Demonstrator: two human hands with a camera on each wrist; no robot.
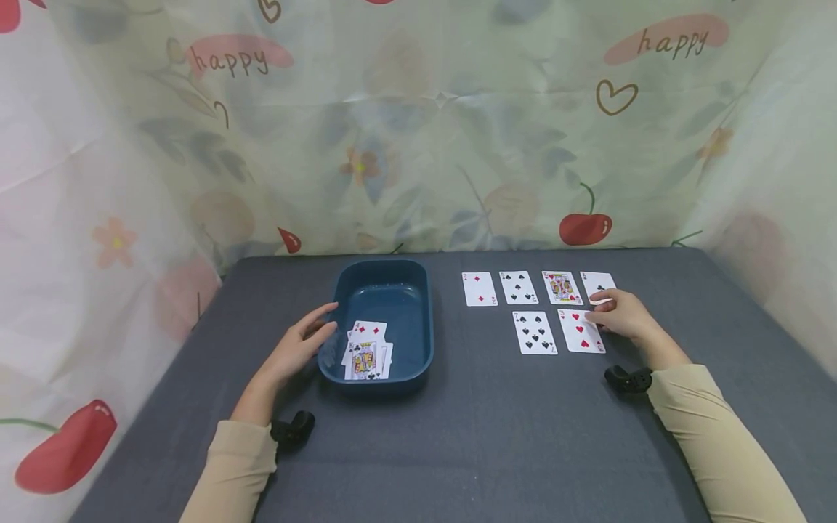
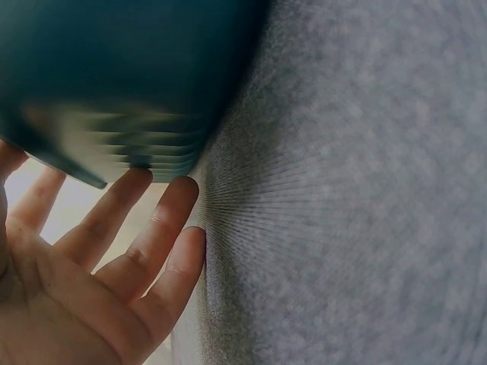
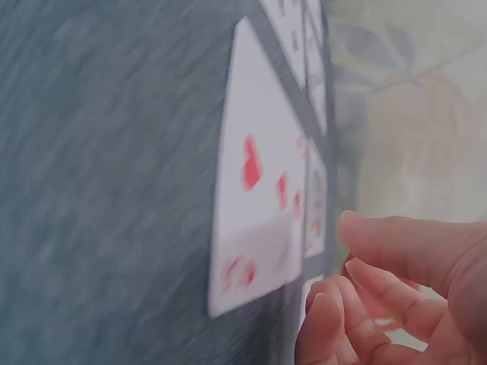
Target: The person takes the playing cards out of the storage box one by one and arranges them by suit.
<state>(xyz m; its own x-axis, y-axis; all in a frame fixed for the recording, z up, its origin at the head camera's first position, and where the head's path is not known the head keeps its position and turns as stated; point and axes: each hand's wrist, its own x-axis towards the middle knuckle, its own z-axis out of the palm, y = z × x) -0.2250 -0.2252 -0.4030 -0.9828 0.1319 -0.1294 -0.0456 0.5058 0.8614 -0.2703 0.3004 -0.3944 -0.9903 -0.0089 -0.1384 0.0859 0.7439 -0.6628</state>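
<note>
My left hand (image 1: 296, 349) is at the left side of a blue plastic tray (image 1: 425, 312), fingers spread and fingertips right at its rim. In the left wrist view those fingers (image 2: 169, 217) reach up beside the tray's wall, with nothing in the palm. A red diamond card (image 1: 369, 330) and a black-suited face card (image 1: 363, 359) lie on other cards inside the tray. My right hand (image 1: 625, 316) hovers between a three of hearts (image 1: 578, 335) and a club card (image 1: 596, 280), partly covering both. Its fingers are loosely bent, with no card between them in the right wrist view.
A two of diamonds (image 1: 479, 289), a spade card (image 1: 519, 288) and a red face card (image 1: 561, 288) continue the far row. Nearer lies a seven of spades (image 1: 535, 333). A patterned curtain (image 1: 418, 145) closes off the dark grey table (image 1: 484, 443) behind.
</note>
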